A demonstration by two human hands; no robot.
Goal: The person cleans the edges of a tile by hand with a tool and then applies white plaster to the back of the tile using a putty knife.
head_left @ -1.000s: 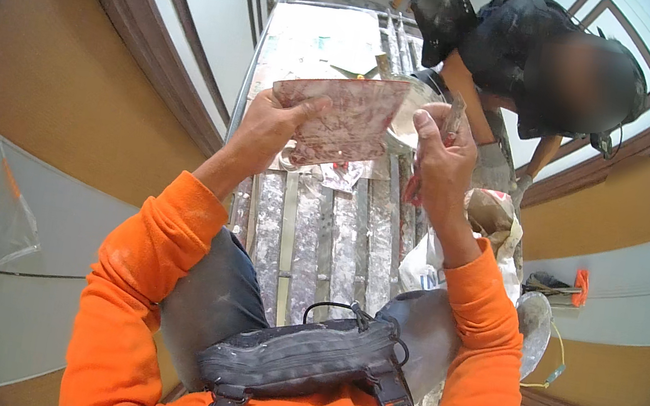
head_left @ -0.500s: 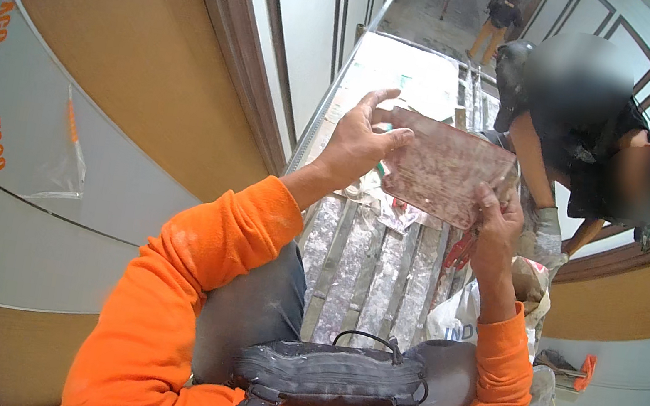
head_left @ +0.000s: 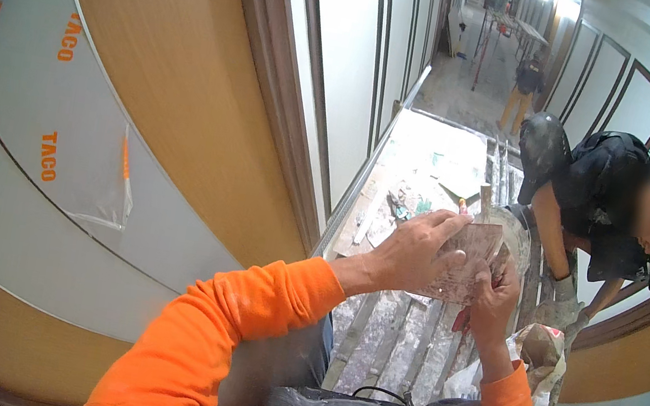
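In front of me, both hands hold a dusty reddish-brown sheet of sandpaper (head_left: 470, 254). My left hand (head_left: 418, 255) grips its left part, with the thumb across the near face and the fingers along the top edge. My right hand (head_left: 497, 303) pinches the right side between thumb and fingers. The sheet stands tilted toward me, above a paint-spattered slatted platform (head_left: 397, 340). Fingers cover much of its edges, and I cannot tell whether it is folded.
Beside the platform at right, a person (head_left: 597, 185) in dark clothes and gloves bends down. A white sheet (head_left: 450, 150) lies at its far end. A crumpled bag (head_left: 534, 352) sits near my right arm. Curved panelling (head_left: 156, 94) runs along the left. Another person (head_left: 524, 90) stands down the corridor.
My left hand has come in toward my right, and the sandpaper shows narrower between them. The view has swung left and up, showing more corridor. The co-worker still bends at the right.
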